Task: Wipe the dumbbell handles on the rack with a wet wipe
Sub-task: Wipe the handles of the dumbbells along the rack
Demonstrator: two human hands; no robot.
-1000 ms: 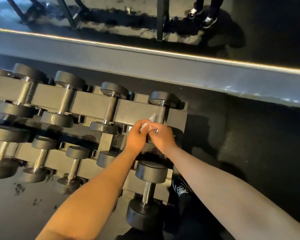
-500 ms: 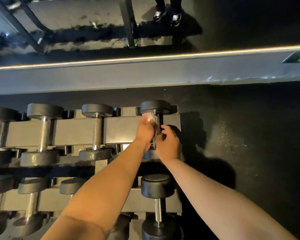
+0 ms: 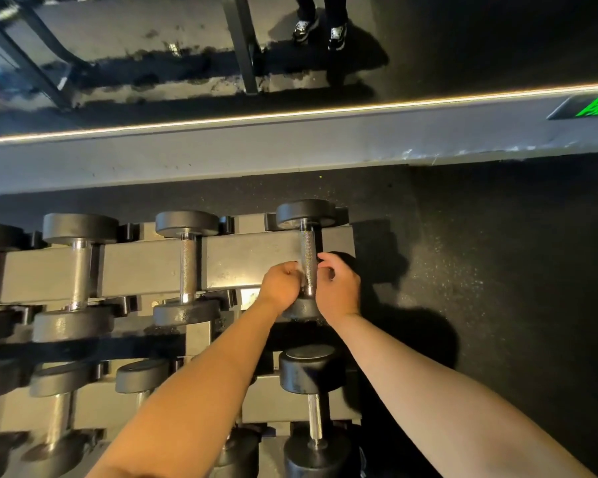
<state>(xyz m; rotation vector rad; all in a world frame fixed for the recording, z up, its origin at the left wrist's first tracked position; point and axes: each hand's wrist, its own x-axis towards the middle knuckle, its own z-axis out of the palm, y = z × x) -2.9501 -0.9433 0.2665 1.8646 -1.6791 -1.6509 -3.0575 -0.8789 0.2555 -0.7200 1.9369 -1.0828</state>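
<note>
The rack [image 3: 249,260] holds two tiers of black dumbbells with knurled steel handles. The rightmost upper dumbbell handle [image 3: 308,250] lies between my hands, bare along its far half. My left hand [image 3: 281,286] is curled in a fist against the left side of its near end, over the wet wipe [image 3: 298,268], of which only a pale sliver shows. My right hand [image 3: 337,288] curls in from the right, fingertips on the handle. The near head of that dumbbell [image 3: 301,310] sits partly under both hands.
More dumbbells [image 3: 187,263] line the upper tier to the left. Another dumbbell [image 3: 313,401] sits in the lower tier under my forearms. A grey ledge [image 3: 290,150] with a lit strip runs behind the rack. Someone's shoes [image 3: 320,29] stand beyond it. Dark floor [image 3: 480,270] lies to the right.
My left hand slid with the wipe from the far end of the handle down to the near end. My right hand stayed at the handle's right side.
</note>
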